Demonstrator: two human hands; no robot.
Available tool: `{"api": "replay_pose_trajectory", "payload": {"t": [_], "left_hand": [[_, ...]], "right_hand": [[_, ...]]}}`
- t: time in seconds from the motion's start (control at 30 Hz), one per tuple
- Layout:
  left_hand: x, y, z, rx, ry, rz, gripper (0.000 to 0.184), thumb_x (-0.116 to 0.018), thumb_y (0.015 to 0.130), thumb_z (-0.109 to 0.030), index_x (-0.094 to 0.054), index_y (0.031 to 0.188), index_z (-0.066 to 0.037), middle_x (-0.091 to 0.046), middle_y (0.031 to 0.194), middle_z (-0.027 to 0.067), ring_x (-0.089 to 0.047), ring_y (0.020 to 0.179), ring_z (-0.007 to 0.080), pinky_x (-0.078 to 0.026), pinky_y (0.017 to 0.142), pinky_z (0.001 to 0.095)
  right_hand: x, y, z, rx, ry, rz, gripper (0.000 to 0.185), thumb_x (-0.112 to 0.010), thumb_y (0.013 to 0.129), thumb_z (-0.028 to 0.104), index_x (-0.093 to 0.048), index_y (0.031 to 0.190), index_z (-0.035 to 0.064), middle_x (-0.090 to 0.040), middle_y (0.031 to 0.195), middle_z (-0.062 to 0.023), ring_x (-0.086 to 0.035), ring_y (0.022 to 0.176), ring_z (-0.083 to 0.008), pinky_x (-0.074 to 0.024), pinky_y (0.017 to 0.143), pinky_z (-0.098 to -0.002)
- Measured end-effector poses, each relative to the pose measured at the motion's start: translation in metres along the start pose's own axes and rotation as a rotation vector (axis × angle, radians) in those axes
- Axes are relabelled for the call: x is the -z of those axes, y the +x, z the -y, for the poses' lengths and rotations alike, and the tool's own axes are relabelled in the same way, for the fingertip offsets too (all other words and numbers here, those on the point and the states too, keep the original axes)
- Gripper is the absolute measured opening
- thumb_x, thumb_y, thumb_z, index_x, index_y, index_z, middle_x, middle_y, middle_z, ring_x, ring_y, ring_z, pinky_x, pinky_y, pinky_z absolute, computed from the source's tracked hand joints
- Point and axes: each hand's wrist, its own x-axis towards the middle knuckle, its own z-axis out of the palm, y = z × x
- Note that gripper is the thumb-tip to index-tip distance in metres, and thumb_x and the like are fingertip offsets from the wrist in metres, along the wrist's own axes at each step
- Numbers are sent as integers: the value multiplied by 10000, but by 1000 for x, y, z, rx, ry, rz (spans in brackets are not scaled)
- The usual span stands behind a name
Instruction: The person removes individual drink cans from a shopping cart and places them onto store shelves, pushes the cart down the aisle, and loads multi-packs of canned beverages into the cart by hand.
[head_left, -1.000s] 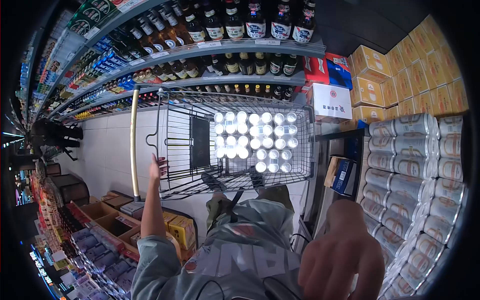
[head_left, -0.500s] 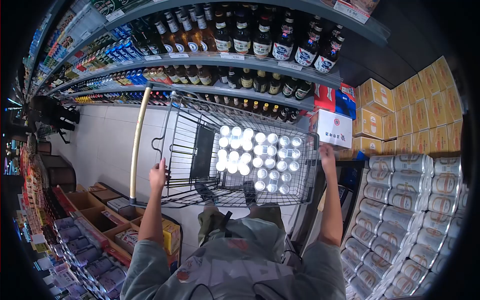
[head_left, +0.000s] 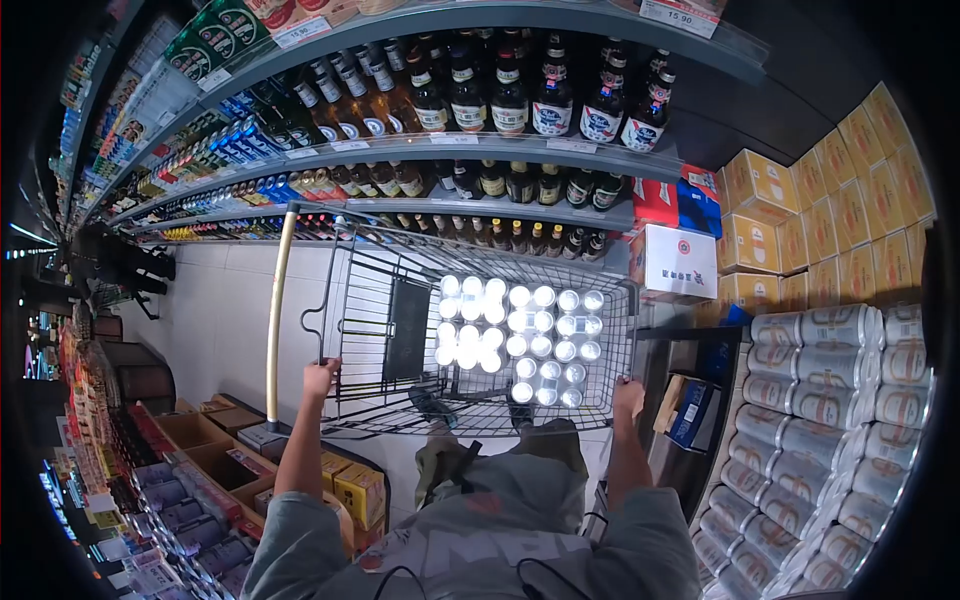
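Note:
A black wire shopping cart (head_left: 470,425) stands sideways in front of me, its yellowish handle bar (head_left: 278,310) at the left. My left hand (head_left: 320,378) is closed on the wire frame at the handle end. At the opposite end, my right hand (head_left: 628,396) grips the near corner of the rim. Inside the basket lie shiny packs of cans, one group (head_left: 468,325) at the left and another (head_left: 548,345) at the right; glare hides their labels. A dark panel (head_left: 408,325) stands upright in the basket beside the left group.
Shelves of beer bottles (head_left: 510,100) run along the far side. White (head_left: 675,262) and yellow cartons (head_left: 760,185) are stacked at the right, above shrink-wrapped cans (head_left: 790,420). Brown boxes (head_left: 195,432) line the near left. My feet are under the cart.
My right hand has moved down and left from beyond the cart's end onto its near corner and closed there. My left hand has closed round the frame. The shelves and cart appear lower in view.

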Motion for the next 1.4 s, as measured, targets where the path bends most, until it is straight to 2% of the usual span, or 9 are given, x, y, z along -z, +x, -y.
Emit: {"api": "replay_pose_trajectory", "payload": {"t": [0.4, 0.47, 0.6, 0.73, 0.87, 1.13, 1.27, 1.3, 1.4], "left_hand": [[6, 27, 23, -97, 25, 12, 178, -730, 800, -220, -679, 870, -65, -595, 666, -1, -515, 535, 89, -399, 450, 259], [8, 28, 21, -77, 0, 58, 170, -727, 801, -218, -682, 879, -74, -593, 659, -2, -522, 541, 93, -410, 457, 265], [9, 33, 26, -127, -20, 95, 158, -715, 794, -213, -669, 882, -90, -598, 709, 1, -536, 594, 89, -431, 474, 262], [10, 46, 33, -147, -88, 190, 121, -677, 806, -190, -649, 882, -101, -613, 773, 3, -540, 627, 98, -431, 504, 255], [6, 59, 36, -199, -81, 208, 120, -669, 805, -186, -641, 882, -98, -593, 774, 14, -538, 653, 114, -427, 519, 261], [0, 61, 28, -221, -13, 170, 190, -622, 797, -196, -656, 886, -31, -633, 819, 74, -574, 685, 187, -471, 548, 330], [-4, 115, 29, -530, 448, -112, 279, -593, 758, -157, -620, 932, 58, -666, 867, 174, -610, 692, 358, -512, 647, 433], [0, 92, 28, -685, 470, -218, 415, -602, 761, -187, -546, 1054, 101, -628, 1018, 243, -594, 805, 453, -495, 758, 502], [0, 31, 21, -835, 620, -569, 528, -621, 777, -228, -466, 1168, 91, -543, 1155, 255, -568, 963, 428, -473, 839, 507]], "right_hand": [[-6, 0, 3, -27, -32, 62, 315, -619, 855, 380, -704, 1007, 118, -701, 974, -163, -661, 939, -386, -538, 812, -471], [-3, -2, -3, -39, 66, 135, 349, -608, 860, 370, -685, 1080, 109, -679, 1092, -154, -631, 1032, -383, -515, 878, -455], [-15, -39, -28, -1, 292, -9, 484, -634, 828, 278, -567, 1267, 86, -551, 1298, -158, -470, 1236, -356, -413, 1021, -446], [1, -141, -71, 115, 436, -182, 514, -670, 798, 260, -559, 1258, 57, -579, 1256, -167, -493, 1212, -347, -416, 1017, -424], [-12, -253, -158, -126, 724, 139, 546, -654, 829, 301, -514, 1282, 29, -645, 1155, -181, -636, 1025, -322, -491, 917, -386], [-17, -423, -296, -647, 1145, -5, 394, -605, 897, 311, -554, 1203, 68, -685, 1024, -83, -641, 877, -188, -515, 715, -337], [45, -416, -314, -520, 1396, -276, 295, -545, 949, 342, -585, 1119, 104, -680, 968, -44, -632, 856, -160, -503, 709, -339], [75, -407, -316, -483, 1444, -351, 297, -546, 951, 349, -588, 1119, 108, -678, 951, -35, -631, 853, -150, -500, 713, -332], [174, -374, -332, -226, 1558, -565, 253, -576, 955, 307, -616, 1098, 102, -662, 994, -14, -609, 892, -109, -485, 723, -288]]}}
